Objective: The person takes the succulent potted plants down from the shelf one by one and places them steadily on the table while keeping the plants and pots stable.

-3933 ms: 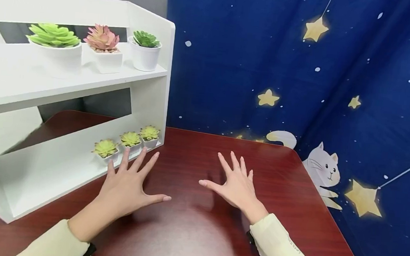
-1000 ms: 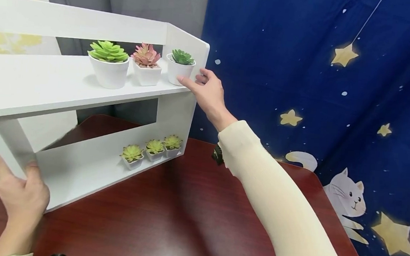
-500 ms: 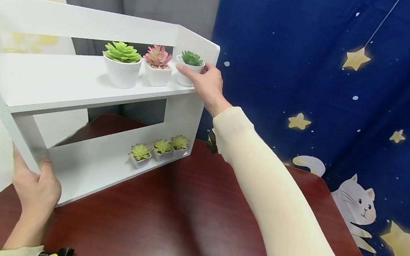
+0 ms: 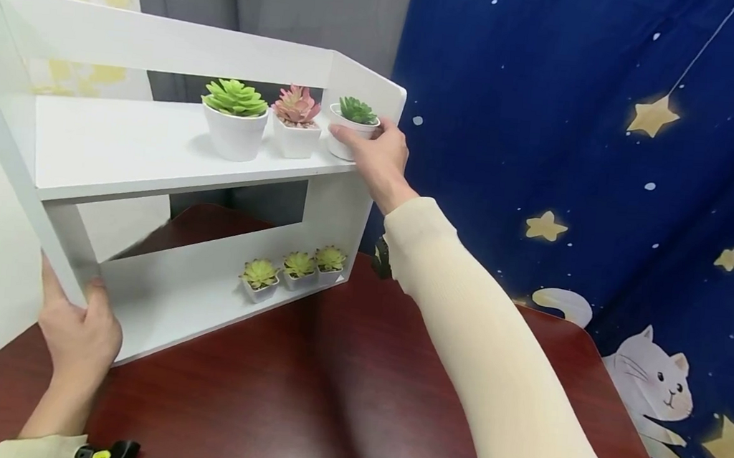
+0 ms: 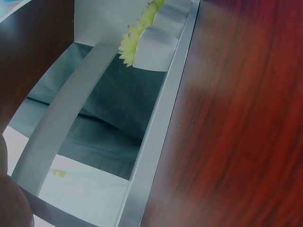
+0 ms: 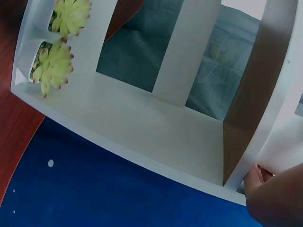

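Observation:
A white two-tier shelf [image 4: 121, 148] stands on the table. My left hand [image 4: 82, 336] grips the front edge of its left side panel, thumb inside and fingers on the outer face. At the right end of the upper tier, my right hand [image 4: 382, 160] holds a small dark green potted succulent [image 4: 341, 144], thumb across the front of the white pot and fingers round its right side. Next to it stand a pink succulent in a square pot [image 4: 296, 139] and a larger bright green succulent [image 4: 235, 132]. The right wrist view shows part of the right hand [image 6: 277, 196] at the upper board.
Several small objects share the lower tier's right end: yellow-green succulents [image 4: 259, 278] in little pots. The dark red table [image 4: 250, 392] spreads out in front. A blue star-patterned curtain [image 4: 479, 123] hangs close behind the right side; a grey curtain [image 4: 294, 7] is at the back.
Both hands were spread above the table at first. The left has taken hold of the shelf's side panel. The right has reached up and closed round the dark green succulent's pot.

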Motion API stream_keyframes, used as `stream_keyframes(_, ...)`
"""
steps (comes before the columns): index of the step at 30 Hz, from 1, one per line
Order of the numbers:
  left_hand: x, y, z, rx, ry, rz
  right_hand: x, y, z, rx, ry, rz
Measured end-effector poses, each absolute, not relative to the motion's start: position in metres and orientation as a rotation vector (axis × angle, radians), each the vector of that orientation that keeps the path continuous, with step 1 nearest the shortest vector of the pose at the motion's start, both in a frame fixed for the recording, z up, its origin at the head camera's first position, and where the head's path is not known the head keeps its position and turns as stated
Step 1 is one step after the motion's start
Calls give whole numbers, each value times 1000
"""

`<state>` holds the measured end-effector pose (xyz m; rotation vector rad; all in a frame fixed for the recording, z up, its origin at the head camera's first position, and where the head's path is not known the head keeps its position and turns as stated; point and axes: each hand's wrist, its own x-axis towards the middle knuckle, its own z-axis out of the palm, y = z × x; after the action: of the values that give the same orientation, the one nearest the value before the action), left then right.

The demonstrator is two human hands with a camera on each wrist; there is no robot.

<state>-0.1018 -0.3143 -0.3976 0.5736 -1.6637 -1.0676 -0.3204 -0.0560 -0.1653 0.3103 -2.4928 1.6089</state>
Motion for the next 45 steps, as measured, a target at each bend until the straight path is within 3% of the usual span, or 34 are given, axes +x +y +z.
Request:
stream_keyframes(13,-102,-321,-392,593,-1669,-1077,-296,-14,-167,462,-2346,1817)
stream_keyframes(31,-97,-317,-384,627,-1696,-1116,-249,67,-225,524,-2365,1698)
stream_keyframes(45,-92,-316,-381,668,-1685,-1124,-243,118,-264,368,-2477,1669)
